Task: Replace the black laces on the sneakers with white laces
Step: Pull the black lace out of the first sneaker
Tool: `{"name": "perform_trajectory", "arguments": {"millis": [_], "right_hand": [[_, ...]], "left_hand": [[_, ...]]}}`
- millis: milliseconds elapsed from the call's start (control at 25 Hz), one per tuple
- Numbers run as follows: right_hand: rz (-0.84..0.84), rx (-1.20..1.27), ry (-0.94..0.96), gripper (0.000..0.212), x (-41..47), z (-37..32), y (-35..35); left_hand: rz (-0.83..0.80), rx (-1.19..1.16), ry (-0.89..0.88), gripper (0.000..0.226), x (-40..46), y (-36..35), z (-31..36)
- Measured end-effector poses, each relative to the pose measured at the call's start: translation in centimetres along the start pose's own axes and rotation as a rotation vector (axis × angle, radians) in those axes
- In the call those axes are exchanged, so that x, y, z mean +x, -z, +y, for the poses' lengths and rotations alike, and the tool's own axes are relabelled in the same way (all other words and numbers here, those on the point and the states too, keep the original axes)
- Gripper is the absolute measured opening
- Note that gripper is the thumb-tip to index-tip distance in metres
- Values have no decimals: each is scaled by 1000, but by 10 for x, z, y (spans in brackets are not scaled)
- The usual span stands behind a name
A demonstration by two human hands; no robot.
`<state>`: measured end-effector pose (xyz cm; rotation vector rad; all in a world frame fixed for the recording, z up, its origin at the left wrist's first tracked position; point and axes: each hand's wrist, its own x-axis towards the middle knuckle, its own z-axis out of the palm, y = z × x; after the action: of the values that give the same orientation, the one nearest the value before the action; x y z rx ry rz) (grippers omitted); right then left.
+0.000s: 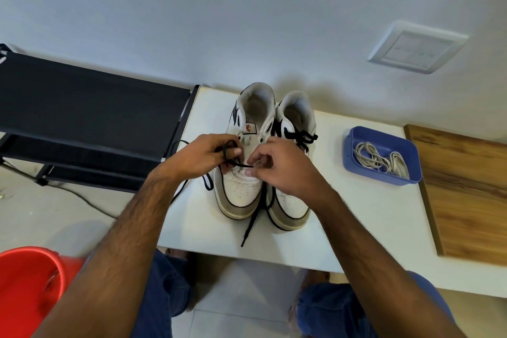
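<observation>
Presently, two white leather low-top sneakers with grey toe guards and black trim stand side by side, toes toward the person, on the white rectangular bench [356, 228]. The left sneaker [241, 189] has most of its eyelets bare, its tongue exposed; a loose flat black lace [253, 221] trails from it down between the two toes and ends near the front edge of the bench. The right sneaker [290, 208] carries its black lace [300, 136] knotted near the collar.

The left hand [203, 158] has its grip curled round a bunched loop of the loose black lace, with one end projecting toward the other hand. The right hand [282, 166] hovers over the left sneaker's vamp with fingers curled; whether its grip pinches the lace tip cannot be told.

White laces [380, 160] lie coiled in a blue rectangular plastic tray [384, 138] on the bench, well apart from the shoes on the right. A wooden board [466, 186] lies beyond the tray.
</observation>
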<state>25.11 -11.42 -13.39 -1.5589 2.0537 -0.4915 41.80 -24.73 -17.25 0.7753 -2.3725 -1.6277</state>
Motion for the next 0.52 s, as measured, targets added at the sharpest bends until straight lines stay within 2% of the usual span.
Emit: {"name": "perform_trajectory", "arguments": {"millis": [120, 200, 280, 400, 440, 520], "right_hand": [[59, -198, 113, 10, 1, -2, -6], [60, -224, 133, 3, 5, -4, -7], [34, -10, 114, 9, 6, -7, -2], [90, 633, 114, 19, 4, -15, 13], [141, 759, 106, 17, 3, -17, 16], [210, 719, 56, 8, 2, -13, 19]], "left_hand": [[8, 15, -1, 20, -1, -1, 3], [12, -7, 16, 20, -1, 0, 2], [14, -34, 24, 20, 0, -1, 1], [28, -10, 31, 20, 2, -1, 1], [22, -14, 36, 20, 2, -1, 1], [17, -25, 46, 20, 1, -3, 2]]}}
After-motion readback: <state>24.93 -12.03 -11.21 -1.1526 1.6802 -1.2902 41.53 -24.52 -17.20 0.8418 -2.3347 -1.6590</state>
